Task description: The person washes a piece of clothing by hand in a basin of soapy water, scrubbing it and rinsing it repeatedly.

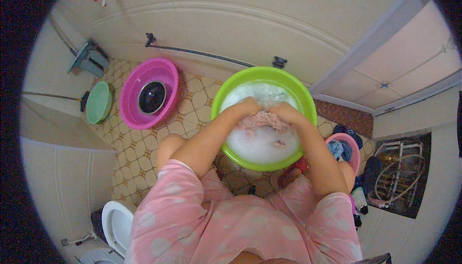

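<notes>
A lime-green plastic basin (pixel 262 167) full of white suds (pixel 260 148) stands on the floor before me. Both my hands are over it, close together. Between them is a bunched pink cloth (pixel 266 120), wet and partly sunk in the foam. My left hand (pixel 249 106) grips its left side, the fingers mostly hidden. On the cloth's right side my right hand (pixel 283 110) is closed. A small bit of the same pinkish fabric shows through the suds nearer to me.
A magenta basin (pixel 128 94) holding a dark round bowl (pixel 153 97) and a mint-green basin (pixel 98 102) lie to the left. At right is a pink basin (pixel 353 148) with blue clothes (pixel 340 149). A white toilet lid (pixel 117 224) is at lower left; a closed door (pixel 397 73) is at upper right.
</notes>
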Action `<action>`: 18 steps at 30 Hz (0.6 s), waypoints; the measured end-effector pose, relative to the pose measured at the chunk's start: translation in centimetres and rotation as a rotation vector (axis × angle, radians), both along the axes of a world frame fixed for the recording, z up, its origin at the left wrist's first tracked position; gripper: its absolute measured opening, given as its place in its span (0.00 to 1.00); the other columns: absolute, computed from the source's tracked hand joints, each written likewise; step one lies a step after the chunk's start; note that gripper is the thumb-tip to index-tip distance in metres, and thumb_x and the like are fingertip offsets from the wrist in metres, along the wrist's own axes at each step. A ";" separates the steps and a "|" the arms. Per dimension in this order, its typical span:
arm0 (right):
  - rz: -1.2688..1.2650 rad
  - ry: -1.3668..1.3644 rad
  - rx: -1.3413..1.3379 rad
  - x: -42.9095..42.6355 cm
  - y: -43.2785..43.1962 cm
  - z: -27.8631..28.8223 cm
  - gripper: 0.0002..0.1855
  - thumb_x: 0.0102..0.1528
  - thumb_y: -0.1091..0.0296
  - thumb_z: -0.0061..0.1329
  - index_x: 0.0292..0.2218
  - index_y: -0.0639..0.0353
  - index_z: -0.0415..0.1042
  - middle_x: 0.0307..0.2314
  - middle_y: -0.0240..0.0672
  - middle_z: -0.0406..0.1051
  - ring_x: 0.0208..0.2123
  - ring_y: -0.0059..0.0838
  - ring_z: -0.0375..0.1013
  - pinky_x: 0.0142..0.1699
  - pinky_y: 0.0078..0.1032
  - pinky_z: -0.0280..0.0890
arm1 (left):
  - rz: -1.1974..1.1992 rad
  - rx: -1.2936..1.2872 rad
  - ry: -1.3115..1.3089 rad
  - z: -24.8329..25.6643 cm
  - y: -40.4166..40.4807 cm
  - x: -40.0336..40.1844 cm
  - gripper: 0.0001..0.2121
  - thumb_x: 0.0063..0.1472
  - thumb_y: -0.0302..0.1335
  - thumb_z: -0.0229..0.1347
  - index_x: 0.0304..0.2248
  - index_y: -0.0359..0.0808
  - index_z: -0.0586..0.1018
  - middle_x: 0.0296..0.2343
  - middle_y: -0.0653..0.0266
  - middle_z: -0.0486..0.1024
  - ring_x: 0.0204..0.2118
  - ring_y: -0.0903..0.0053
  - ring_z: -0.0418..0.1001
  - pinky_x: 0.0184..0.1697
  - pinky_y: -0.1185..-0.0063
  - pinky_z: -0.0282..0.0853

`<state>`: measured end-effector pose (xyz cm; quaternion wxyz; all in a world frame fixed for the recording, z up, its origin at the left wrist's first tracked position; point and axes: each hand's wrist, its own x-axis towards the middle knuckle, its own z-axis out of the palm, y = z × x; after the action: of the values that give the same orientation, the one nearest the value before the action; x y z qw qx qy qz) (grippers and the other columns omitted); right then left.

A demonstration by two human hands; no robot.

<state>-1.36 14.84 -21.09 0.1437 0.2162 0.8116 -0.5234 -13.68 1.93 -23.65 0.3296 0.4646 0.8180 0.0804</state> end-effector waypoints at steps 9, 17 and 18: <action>0.336 0.074 -0.038 4.3 -1.6 9.8 0.19 0.46 0.57 0.44 0.31 0.66 0.69 0.27 0.36 0.68 0.28 0.22 0.64 0.33 0.22 0.60 | -0.323 -0.027 -0.214 9.3 -3.0 3.5 0.22 0.53 0.43 0.40 0.34 0.31 0.73 0.35 0.45 0.68 0.38 0.58 0.67 0.43 0.71 0.59; 0.063 -0.104 -0.330 4.0 -2.8 8.9 0.14 0.49 0.64 0.44 0.36 0.58 0.62 0.31 0.36 0.66 0.32 0.19 0.64 0.36 0.18 0.62 | 0.042 0.198 -0.292 2.1 -4.9 0.4 0.22 0.53 0.44 0.42 0.37 0.32 0.70 0.33 0.50 0.70 0.38 0.65 0.67 0.42 0.75 0.60; -0.054 -0.039 -0.445 4.4 -1.8 8.3 0.14 0.49 0.64 0.44 0.37 0.58 0.61 0.31 0.36 0.66 0.33 0.20 0.65 0.36 0.19 0.62 | 0.098 0.289 -0.310 3.3 -4.3 0.8 0.19 0.54 0.42 0.43 0.37 0.35 0.70 0.33 0.52 0.71 0.35 0.68 0.68 0.40 0.75 0.61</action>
<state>3.01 13.09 -12.79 0.1898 0.2108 0.6671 -0.6889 -12.92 -2.38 -20.39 0.3773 0.4489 0.7589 0.2833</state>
